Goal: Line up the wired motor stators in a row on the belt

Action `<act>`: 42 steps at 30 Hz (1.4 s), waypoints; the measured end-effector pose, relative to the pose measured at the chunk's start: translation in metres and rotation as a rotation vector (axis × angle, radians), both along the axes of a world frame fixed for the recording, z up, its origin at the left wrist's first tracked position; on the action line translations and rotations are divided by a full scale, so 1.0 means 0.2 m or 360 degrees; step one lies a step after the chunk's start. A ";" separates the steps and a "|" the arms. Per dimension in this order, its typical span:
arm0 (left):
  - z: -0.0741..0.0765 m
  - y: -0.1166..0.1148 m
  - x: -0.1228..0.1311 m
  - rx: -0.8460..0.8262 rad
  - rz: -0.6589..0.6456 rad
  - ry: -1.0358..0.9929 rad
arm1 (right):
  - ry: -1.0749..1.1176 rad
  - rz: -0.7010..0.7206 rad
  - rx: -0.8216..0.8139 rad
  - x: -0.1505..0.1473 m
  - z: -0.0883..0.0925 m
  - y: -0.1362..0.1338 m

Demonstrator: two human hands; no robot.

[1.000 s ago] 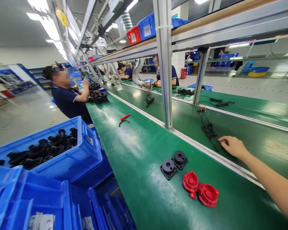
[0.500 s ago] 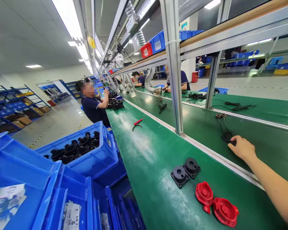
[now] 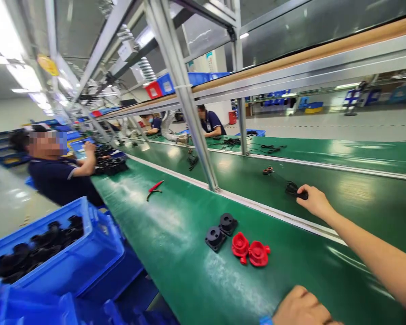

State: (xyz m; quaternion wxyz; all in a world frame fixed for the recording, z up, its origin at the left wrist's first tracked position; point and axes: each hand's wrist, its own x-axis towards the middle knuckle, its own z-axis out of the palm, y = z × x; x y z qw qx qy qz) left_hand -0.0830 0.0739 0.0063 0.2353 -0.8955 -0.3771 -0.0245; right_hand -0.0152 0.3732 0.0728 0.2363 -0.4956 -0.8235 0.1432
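Observation:
On the dark green belt beyond the metal rail, my right hand point(image 3: 314, 201) pinches the near end of a coiled black cable point(image 3: 292, 188). Thin leads run from the coil to small copper-coloured parts point(image 3: 268, 170), which lie on the belt. At the bottom edge is my left hand point(image 3: 301, 307), a blue band at its wrist; its back and bent knuckles show, but the fingertips are out of sight. Nearest to it on the green bench lie two red round housings point(image 3: 249, 249). Two black square-flanged round parts point(image 3: 221, 231) lie beside them.
Red-handled pliers point(image 3: 154, 186) lie farther along the bench point(image 3: 182, 212). A metal post point(image 3: 186, 104) stands on the rail. To the left, a blue crate point(image 3: 71, 257) holds black parts. A co-worker point(image 3: 61, 171) works at the bench's far left; others sit across the belt.
My view has swung right. My right hand has closed on the coiled cable and drawn its end up a little. My left hand has come into view at the bottom.

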 end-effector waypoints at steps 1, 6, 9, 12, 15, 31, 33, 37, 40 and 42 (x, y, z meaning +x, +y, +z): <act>-0.01 0.01 0.02 -0.0082 0.0006 -0.0248 | -0.0002 0.0007 0.0006 0.10 0.01 -0.05; 0.18 -0.02 0.07 -0.0519 0.0065 -0.1160 | 0.0003 0.0052 -0.0013 0.63 0.05 -0.34; 0.38 0.12 0.03 -0.0729 0.0354 -0.1207 | 0.0104 0.0085 -0.0049 0.90 0.05 -0.52; 0.48 0.46 -0.01 -0.0803 0.0747 -0.1110 | 0.0194 0.0020 -0.0124 1.11 0.05 -0.66; 0.45 0.83 -0.01 -0.0859 0.0860 -0.1077 | 0.0268 -0.0038 -0.0180 1.27 0.04 -0.75; 0.53 1.20 0.33 -0.1012 0.0643 -0.0222 | 0.0329 -0.0121 -0.0341 1.86 0.05 -0.80; 0.56 1.06 0.43 -0.0956 0.0554 -0.0212 | 0.0305 -0.0132 -0.0422 2.04 0.09 -0.85; 0.56 0.74 0.61 -0.0948 0.0421 -0.0236 | 0.0179 -0.0235 -0.0629 2.36 0.09 -1.02; 0.56 0.56 0.70 -0.0967 0.0429 -0.0211 | -0.0009 -0.0332 -0.0417 2.38 0.06 -1.12; 0.60 0.46 0.74 -0.0882 0.0438 -0.0251 | -0.0052 -0.0328 -0.0098 2.23 0.09 -1.18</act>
